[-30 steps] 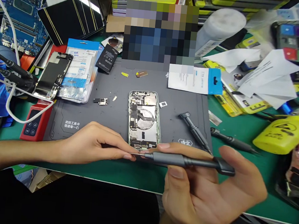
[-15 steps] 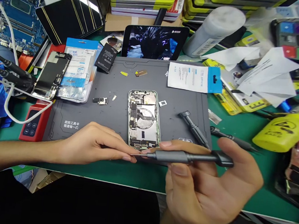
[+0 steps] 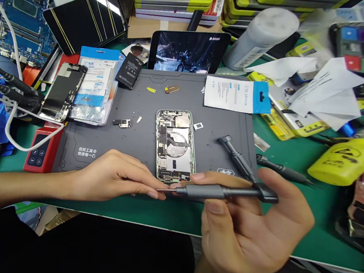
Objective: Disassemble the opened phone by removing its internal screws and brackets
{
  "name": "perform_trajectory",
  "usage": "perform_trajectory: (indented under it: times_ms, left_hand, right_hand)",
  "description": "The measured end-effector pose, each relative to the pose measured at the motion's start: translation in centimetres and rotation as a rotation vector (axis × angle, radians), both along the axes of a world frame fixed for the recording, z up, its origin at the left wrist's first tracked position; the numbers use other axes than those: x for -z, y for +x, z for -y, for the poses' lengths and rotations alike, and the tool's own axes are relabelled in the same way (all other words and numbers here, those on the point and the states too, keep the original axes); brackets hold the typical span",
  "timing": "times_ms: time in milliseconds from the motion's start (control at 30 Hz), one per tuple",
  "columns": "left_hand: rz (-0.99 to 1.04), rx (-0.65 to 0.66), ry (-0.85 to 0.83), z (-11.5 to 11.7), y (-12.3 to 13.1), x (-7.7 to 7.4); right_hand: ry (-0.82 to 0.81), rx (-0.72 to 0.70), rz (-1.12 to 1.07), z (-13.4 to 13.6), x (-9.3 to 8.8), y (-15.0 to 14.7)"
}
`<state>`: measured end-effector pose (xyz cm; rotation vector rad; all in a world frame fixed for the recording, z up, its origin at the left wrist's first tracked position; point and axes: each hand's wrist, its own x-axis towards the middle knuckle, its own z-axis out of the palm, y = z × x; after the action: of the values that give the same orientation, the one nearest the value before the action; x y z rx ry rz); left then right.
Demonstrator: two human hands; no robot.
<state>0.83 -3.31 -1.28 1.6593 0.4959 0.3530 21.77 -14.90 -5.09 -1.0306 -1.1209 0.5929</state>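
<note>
My right hand (image 3: 250, 229) grips a grey precision screwdriver (image 3: 209, 192), held nearly level with its tip pointing left. The wider end of the handle lies against the base of my fingers. My left hand (image 3: 123, 176) is closed, its thumb and index finger pinched around the screwdriver's thin tip. Anything tiny between those fingertips is hidden. Just beyond both hands lies an opened smartphone (image 3: 181, 145), its inner parts and round charging coil exposed. My fingers cover part of its near edge.
Small loose phone parts (image 3: 122, 123) and a SIM tray (image 3: 198, 126) lie on the grey mat (image 3: 130, 140). More screwdrivers (image 3: 236, 156) rest at right, near a yellow bottle (image 3: 343, 160). A detached screen (image 3: 63, 90) and battery (image 3: 129, 70) lie left. A tablet (image 3: 190, 51) stands behind.
My right hand and the screwdriver have shifted slightly left, with the handle end a little lower. The left hand stays nearly still. The tablet's picture has changed.
</note>
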Motion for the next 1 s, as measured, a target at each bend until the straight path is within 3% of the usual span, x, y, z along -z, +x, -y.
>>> perform_trajectory:
  times_ms: [1000]
  left_hand:
    - [0.032, 0.037, 0.063, -0.10, 0.05, 0.32]
  right_hand:
    - [-0.037, 0.002, 0.010, -0.02, -0.11, 0.06]
